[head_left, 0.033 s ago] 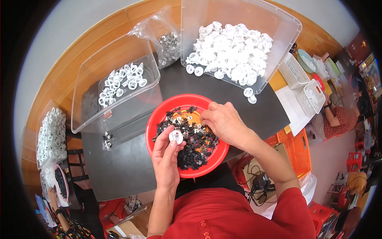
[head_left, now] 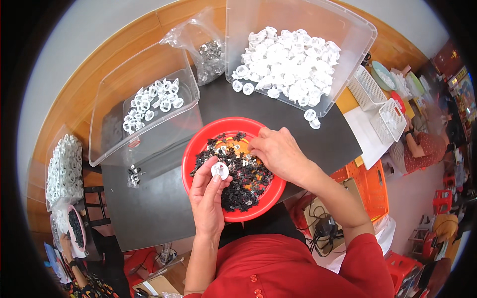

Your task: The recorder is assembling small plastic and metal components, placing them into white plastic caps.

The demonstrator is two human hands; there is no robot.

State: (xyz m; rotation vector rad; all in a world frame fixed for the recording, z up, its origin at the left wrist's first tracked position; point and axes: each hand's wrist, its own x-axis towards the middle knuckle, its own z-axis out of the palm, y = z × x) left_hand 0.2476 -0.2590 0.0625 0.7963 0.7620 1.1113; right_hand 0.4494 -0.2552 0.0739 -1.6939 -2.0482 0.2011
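My left hand [head_left: 206, 201] holds a small round white plastic part [head_left: 215, 174] between thumb and fingers, its face with a central opening turned up. It hovers over the near left of a red basin [head_left: 279, 194]. Small black pieces [head_left: 238, 198] fill much of the basin, with some shiny metal bits among them. Over the basin's right side is my right hand [head_left: 280, 155], fingers bent and pinched together at the pieces. Whatever lies between those fingertips is hidden.
Behind the basin stands a clear bin [head_left: 360, 37] heaped with white parts. A second clear bin [head_left: 94, 131] at left holds fewer. Between them sits a bag of metal bits [head_left: 211, 57]. Loose black and metal pieces [head_left: 134, 176] lie on the dark table [head_left: 149, 218]. Co-workers sit on both sides.
My right hand has shifted very slightly to the left over the basin. My left hand and the white part stay in place.
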